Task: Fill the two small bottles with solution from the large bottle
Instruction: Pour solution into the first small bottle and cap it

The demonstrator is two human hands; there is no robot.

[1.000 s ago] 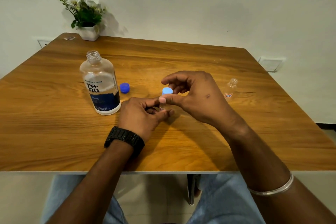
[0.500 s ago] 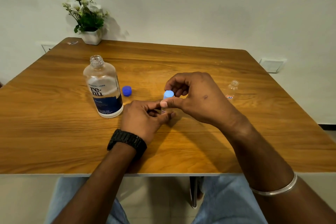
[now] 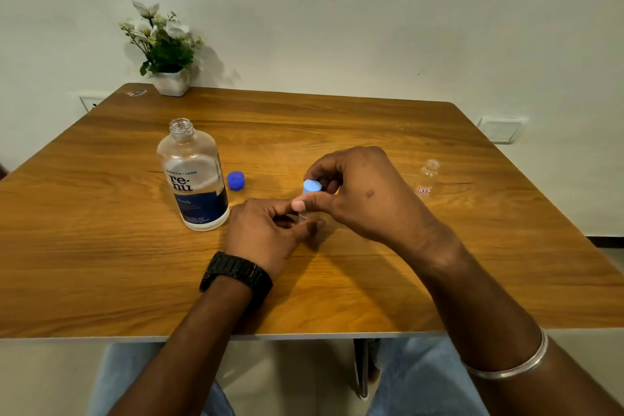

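Note:
The large clear bottle with a blue label stands uncapped at the left of the wooden table, partly filled. Its dark blue cap lies just right of it. My left hand grips a small bottle standing at the table's middle; only a bit of its label shows between the fingers. My right hand pinches the light blue cap on top of that bottle. A second small clear bottle stands open and apart at the right.
A white pot of flowers stands at the table's far left corner against the wall. The table's front edge runs just above my knees.
The view has tilted up a little. My right hand's fingers have shifted slightly around the light blue cap; the left hand keeps its hold on the small bottle.

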